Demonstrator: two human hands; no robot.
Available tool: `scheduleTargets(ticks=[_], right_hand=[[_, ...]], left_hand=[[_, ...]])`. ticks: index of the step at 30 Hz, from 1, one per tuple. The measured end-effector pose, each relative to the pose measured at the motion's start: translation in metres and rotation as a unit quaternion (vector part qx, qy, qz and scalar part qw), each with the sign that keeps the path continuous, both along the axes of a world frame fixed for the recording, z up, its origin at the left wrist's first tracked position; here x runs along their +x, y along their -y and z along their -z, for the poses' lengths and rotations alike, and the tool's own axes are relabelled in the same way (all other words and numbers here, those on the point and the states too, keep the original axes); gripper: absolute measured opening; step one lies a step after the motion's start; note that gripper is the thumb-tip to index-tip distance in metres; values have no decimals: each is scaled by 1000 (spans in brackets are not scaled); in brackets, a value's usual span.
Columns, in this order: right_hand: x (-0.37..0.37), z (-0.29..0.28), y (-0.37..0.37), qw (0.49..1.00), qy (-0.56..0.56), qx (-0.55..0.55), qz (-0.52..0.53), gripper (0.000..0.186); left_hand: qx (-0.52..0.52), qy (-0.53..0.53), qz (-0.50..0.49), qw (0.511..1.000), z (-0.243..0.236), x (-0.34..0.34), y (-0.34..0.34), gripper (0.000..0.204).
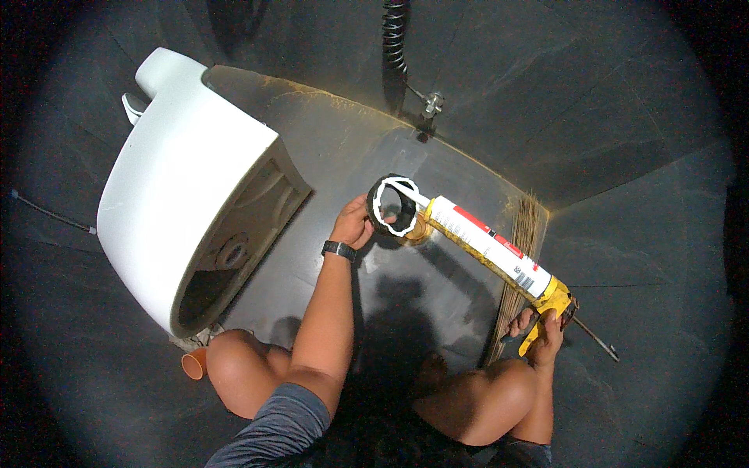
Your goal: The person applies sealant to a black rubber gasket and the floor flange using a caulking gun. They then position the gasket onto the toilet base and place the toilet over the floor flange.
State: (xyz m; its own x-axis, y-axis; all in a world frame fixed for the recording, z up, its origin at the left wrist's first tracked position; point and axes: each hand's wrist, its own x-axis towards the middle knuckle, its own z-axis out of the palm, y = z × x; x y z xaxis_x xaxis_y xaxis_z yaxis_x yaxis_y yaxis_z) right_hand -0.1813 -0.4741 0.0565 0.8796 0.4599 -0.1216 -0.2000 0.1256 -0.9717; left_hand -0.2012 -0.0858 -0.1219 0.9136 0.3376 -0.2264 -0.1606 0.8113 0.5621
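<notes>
Cartridge (489,246) smooth plastic; toilet (175,179) glossy ceramic; valve (433,102) shiny metal; wall (616,101) matt.

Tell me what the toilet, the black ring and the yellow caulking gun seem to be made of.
Toilet: probably glazed ceramic; smooth bright white outside, duller underside.
Black ring: plastic or rubber, I can't tell; dark, smooth-looking wall.
Caulking gun: likely painted metal; yellow coat with dark, worn-looking patches.

Consists of a dark grey floor (335,168), stained yellowish brown along the far edge. Supports, at left, a white ceramic toilet (175,168), tipped over, hollow base facing right. Includes pale fragments (187,342) at the near end of the toilet and, just beside, an orange cup-shaped piece (193,364). Carries a bundle of thin sticks (524,230) along the right side.
</notes>
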Motion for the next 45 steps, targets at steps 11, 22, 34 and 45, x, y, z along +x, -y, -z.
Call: scheduleTargets(ticks=[11,22,34,45], right_hand=[[4,0,-3,1000,19,-18,3,41],[7,7,1,998,26,-44,29,44],[10,4,-1,999,25,-20,24,37],[13,6,4,998,21,-38,40,35]], left_hand=[[-19,25,9,999,0,1,-2,19],[-4,3,5,1000,2,5,-1,13],[-9,39,11,999,21,10,-7,13],[17,-24,5,1000,3,11,-5,11]])
